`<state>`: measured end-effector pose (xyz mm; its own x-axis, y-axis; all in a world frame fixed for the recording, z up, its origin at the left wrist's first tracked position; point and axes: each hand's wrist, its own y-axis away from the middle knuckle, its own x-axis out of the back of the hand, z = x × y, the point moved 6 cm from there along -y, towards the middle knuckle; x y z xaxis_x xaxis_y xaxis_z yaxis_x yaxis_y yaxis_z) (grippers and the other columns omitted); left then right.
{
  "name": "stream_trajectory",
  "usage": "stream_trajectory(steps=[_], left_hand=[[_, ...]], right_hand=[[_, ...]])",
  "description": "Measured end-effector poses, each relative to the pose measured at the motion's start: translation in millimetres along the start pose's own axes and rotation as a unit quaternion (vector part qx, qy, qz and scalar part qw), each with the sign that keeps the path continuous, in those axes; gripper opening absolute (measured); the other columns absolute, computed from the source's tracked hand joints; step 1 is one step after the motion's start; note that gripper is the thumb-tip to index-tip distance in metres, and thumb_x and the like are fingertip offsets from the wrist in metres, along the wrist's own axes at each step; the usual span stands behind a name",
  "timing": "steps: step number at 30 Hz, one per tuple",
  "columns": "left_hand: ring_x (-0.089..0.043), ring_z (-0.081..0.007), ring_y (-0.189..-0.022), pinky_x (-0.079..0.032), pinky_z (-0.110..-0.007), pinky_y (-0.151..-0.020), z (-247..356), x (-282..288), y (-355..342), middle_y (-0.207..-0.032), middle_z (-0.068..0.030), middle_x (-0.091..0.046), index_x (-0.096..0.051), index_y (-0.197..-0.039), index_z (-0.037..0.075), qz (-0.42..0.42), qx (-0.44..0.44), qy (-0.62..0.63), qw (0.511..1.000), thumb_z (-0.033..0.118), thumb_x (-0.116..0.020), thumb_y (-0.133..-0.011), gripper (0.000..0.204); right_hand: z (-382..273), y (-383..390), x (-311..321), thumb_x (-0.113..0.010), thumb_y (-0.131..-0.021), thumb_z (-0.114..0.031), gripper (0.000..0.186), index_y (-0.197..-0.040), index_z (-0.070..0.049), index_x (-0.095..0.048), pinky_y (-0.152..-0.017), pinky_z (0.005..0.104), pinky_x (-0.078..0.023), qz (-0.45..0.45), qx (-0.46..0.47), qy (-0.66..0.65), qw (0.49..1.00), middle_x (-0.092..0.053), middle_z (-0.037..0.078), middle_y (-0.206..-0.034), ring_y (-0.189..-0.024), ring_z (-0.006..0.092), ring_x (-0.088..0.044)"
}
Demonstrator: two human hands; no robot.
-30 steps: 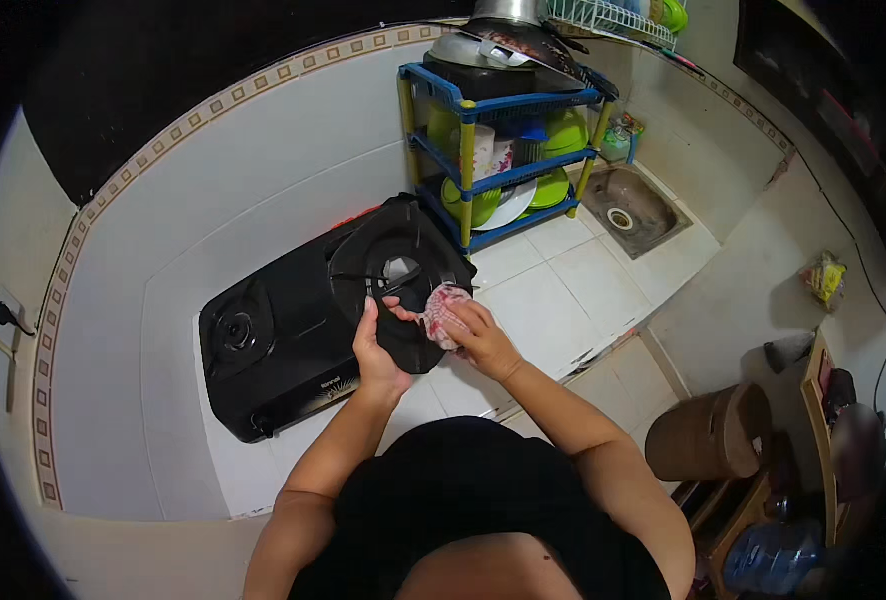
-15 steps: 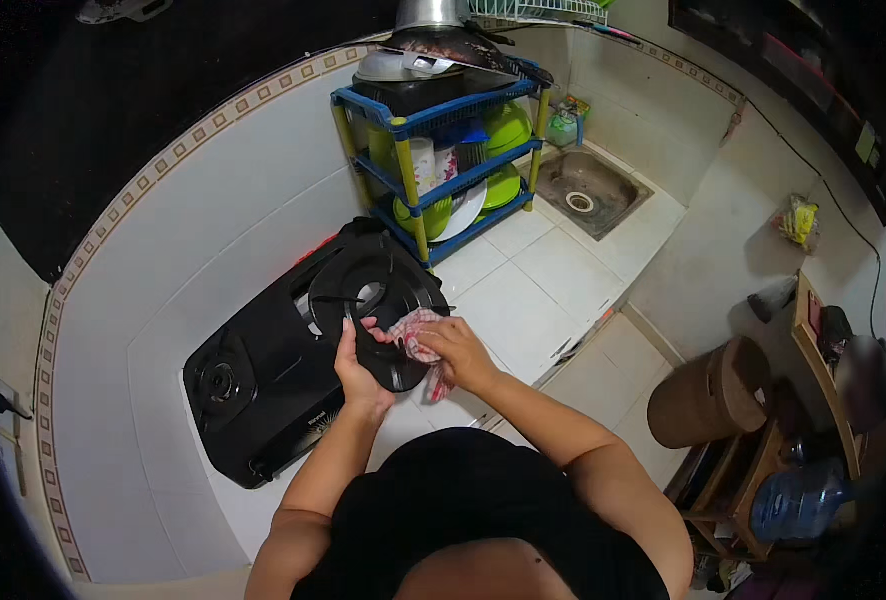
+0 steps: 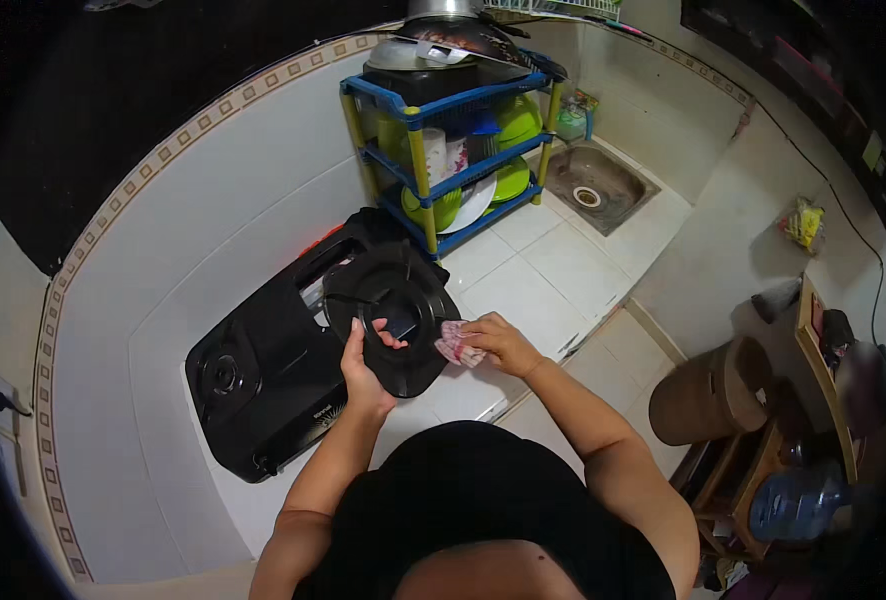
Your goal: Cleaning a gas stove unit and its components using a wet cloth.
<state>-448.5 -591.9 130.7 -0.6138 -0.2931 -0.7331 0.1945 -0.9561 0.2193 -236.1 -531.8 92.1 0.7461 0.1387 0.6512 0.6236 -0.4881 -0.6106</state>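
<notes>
A black round pan support (image 3: 422, 372) with prongs and a central hole is held up over the right end of the black gas stove (image 3: 275, 375). My left hand (image 3: 363, 372) grips its near left side, thumb on the face and fingers showing through the hole. My right hand (image 3: 508, 346) is closed on a bunched red-and-white cloth (image 3: 457, 344), which lies against the right rim of the support. The stove's left burner (image 3: 225, 375) shows bare of any support. Most of its right burner area is hidden behind the held piece.
Beyond the stove stands a blue-and-yellow dish rack (image 3: 429, 190) with green plates, cups and pans on it. A sink (image 3: 603, 190) is set into the white tiled counter (image 3: 523, 285). Down at the right are a brown bin (image 3: 698, 400) and a blue water bottle (image 3: 798, 502).
My right hand and the cloth have moved right, from the middle of the support to its outer rim. The support has tilted so that its face shows more, still in my left hand.
</notes>
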Motion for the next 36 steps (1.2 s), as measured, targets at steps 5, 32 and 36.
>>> stream_trajectory(steps=[5,32,36], left_hand=[[-0.055,-0.0187,-0.075,-0.047,-0.037,-0.083,18.8,0.8,3.1,-0.074,-0.0060,-0.056,-0.055,-0.110,0.000,-0.017,-0.027,0.009,0.999,0.042,-0.045,-0.098,0.045],[-0.049,-0.0163,-0.072,-0.044,-0.036,-0.082,19.6,-11.3,20.4,-0.076,-0.0058,-0.049,-0.037,-0.135,-0.008,-0.147,0.045,-0.018,0.988,0.030,-0.046,-0.090,0.060],[-0.048,-0.0162,-0.071,-0.043,-0.035,-0.080,28.7,-7.0,17.3,-0.076,-0.0057,-0.049,-0.039,-0.134,-0.008,-0.136,0.019,0.002,0.990,0.029,-0.047,-0.087,0.060]], right_hand=[[45.8,12.3,42.2,-0.048,-0.064,0.010,0.040,-0.094,-0.005,-0.071,-0.090,0.0405,-0.047,0.121,-0.256,-0.041,0.958,-0.068,0.013,-0.096,-0.099,0.0313,-0.060],[-20.1,-89.3,21.7,-0.066,-0.065,-0.001,0.030,-0.094,-0.008,-0.068,-0.095,0.0388,-0.043,-0.003,0.113,0.049,0.992,-0.063,0.004,-0.113,-0.112,0.0278,-0.054],[-20.6,-84.3,13.2,-0.065,-0.069,0.002,0.037,-0.103,-0.009,-0.068,-0.097,0.0382,-0.042,-0.004,0.073,0.009,0.997,-0.062,0.005,-0.119,-0.112,0.0290,-0.053]])
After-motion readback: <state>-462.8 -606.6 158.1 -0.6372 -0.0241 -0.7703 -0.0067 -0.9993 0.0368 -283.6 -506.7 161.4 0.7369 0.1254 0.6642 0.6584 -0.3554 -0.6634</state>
